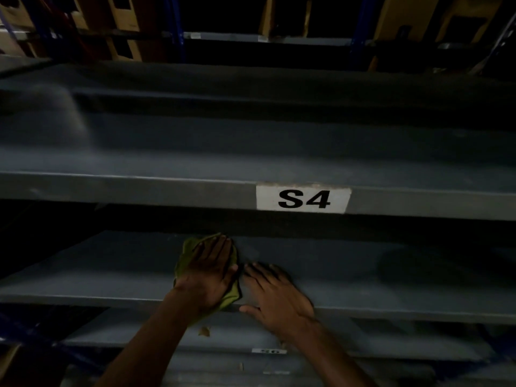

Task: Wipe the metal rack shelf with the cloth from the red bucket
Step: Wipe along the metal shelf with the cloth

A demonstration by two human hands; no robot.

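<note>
A grey metal rack shelf (363, 277) runs across the lower middle of the dim view. On it lies a green cloth (186, 254), crumpled, with one corner hanging over the front edge. My left hand (208, 272) presses flat on the cloth, fingers pointing away from me. Just to its right, my right hand (275, 293) rests flat on the bare shelf, fingers spread, thumb hooked over the front lip, holding nothing. The red bucket is not in view.
Above is another grey shelf (167, 160) with a white label "S4" (303, 199) on its front lip. Lower shelves (391, 347) sit beneath, one with a small label. Cardboard boxes (122, 20) and blue uprights (177, 26) stand at the back.
</note>
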